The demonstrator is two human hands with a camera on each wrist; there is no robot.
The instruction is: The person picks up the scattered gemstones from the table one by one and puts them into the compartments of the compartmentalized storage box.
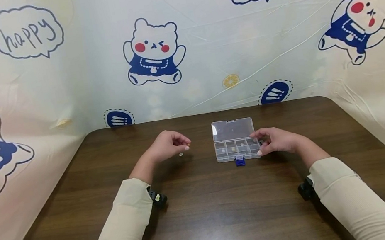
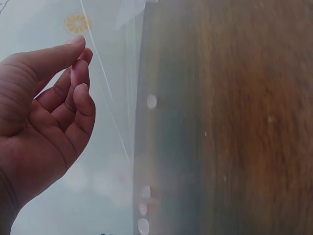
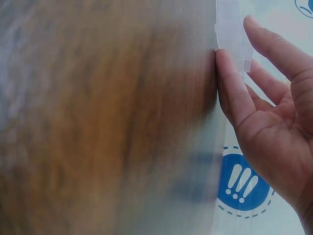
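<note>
My left hand (image 1: pixel 167 146) is above the table left of the box, thumb and fingertips together. They pinch a tiny orange-yellow piece (image 1: pixel 188 145), which the fingers hide in the left wrist view. Just below it on the table lies a small pale pebble-like piece (image 1: pixel 181 154). A clear plastic compartment box (image 1: pixel 222 159) stands with its lid (image 1: pixel 233 130) folded back and its blue latch (image 1: pixel 240 162) toward me. Small pieces lie in several of its compartments. My right hand (image 1: pixel 278 140) holds the box's right end, thumb at the front corner and fingers farther back.
In the left wrist view several pale pieces (image 2: pixel 143 226) lie on the tabletop, one pebble (image 2: pixel 152 101) apart from them. The brown wooden table (image 1: pixel 207 214) extends between both forearms. A printed cloth (image 1: pixel 204 51) hangs at the table's back and sides.
</note>
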